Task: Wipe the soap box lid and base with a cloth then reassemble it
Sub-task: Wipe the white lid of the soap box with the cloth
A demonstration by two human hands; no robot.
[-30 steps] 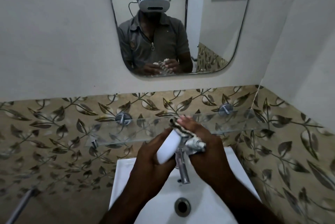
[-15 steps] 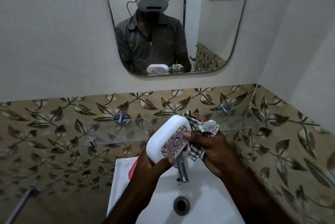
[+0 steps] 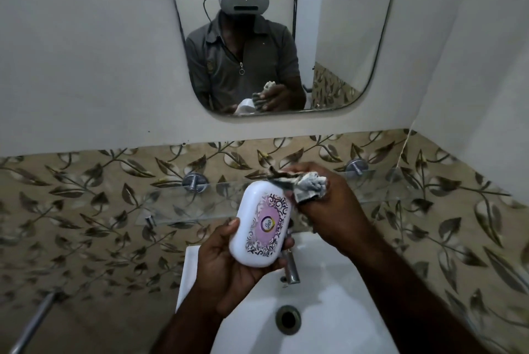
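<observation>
Soap box [image 3: 262, 227] is turned more upright.
Its patterned face is now tilted lengthwise in the left hand [image 3: 229, 273]; the cloth [image 3: 300, 186] is shifted to its top right corner.

The white oval soap box [image 3: 262, 227], pink scrolled label facing up, is sitting tilted in the left hand [image 3: 229, 270], possibly the lid alone. The bunched checked cloth [image 3: 310, 184] is touching its upper right edge.

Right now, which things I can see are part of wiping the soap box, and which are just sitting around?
Part of the job:
- soap box, held in the left hand
- checked cloth, gripped in the right hand

Just around:
- tap
- sink
- glass shelf
- mirror
</observation>
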